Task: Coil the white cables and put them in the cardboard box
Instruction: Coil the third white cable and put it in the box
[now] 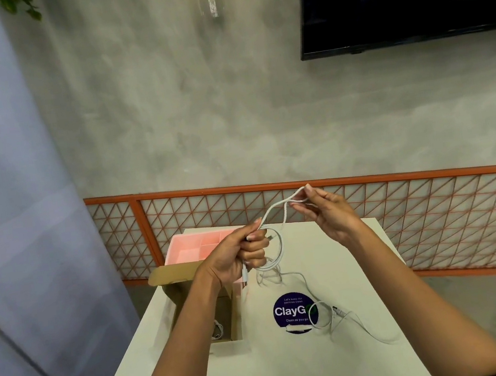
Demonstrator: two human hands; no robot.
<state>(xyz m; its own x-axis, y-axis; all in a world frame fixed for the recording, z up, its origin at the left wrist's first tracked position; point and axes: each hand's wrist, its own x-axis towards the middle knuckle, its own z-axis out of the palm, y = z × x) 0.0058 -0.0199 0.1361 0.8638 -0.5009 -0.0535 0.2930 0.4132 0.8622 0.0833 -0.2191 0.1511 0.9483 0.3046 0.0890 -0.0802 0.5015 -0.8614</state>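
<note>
White cable (273, 265) hangs in loops at the middle of the frame, above the worktop (294, 369). The left hand (236, 259) grips the gathered turns so they cannot spring apart, its fingers (258, 253) curled tight round them. The right hand (328, 214) pinches the next loop, raised as if to lay it onto the coil. Another white cable (332, 315) lies loose at lower right. The cardboard box (173, 290) stands open at left, ready. The left forearm hides much of its inside, where something pale is hard to make out.

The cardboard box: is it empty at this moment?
No, a white cable lies on the bottom inside the cardboard box, close to its near wall.
</note>
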